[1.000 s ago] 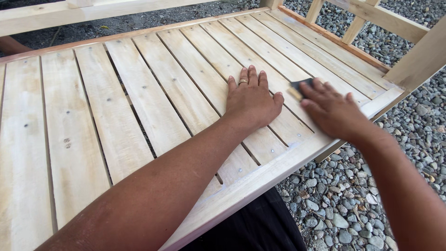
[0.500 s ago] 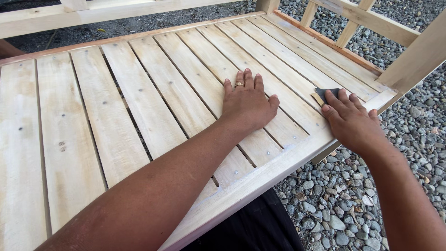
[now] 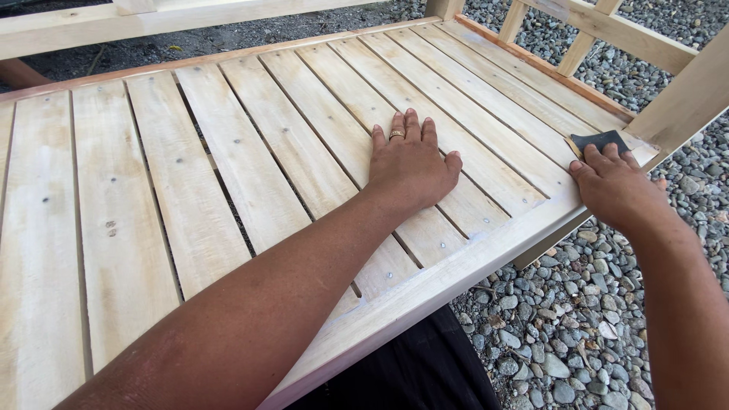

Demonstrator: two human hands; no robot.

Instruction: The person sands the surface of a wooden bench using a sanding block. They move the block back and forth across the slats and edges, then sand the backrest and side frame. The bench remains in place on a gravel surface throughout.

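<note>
A: Right hand [image 3: 619,190] — position?

B: At the near right corner of the pale slatted wooden bench seat [image 3: 228,175], just before the upright post [image 3: 687,95]. It presses flat on a small dark sheet of sandpaper [image 3: 600,141]. Fingers [image 3: 600,161] lie extended and close together on top of the sheet, not curled round it; thumb side is hidden.

A: Sandpaper's orientation?

B: Only its far part shows past the fingertips, a dark strip. The visible long axis runs roughly left to right, across the slat ends, and tilts a little toward the post. It lies flat on the wood where the last slats meet the front rail [image 3: 456,281]. How far it reaches under the palm, cannot tell.

A: Left hand [image 3: 410,163]?

B: Palm down mid-seat, fingers straight and slightly spread, pointing away from the body along the slats. Gold ring [image 3: 396,134] on one finger. Holds nothing, just bears on the wood. Well apart from the sandpaper.

A: Slat direction?

B: They run from the near rail away toward the far rail, with narrow dark gaps between. Nail heads dot them.

A: Surroundings?

B: Grey gravel [image 3: 562,334] below and to the right.
</note>
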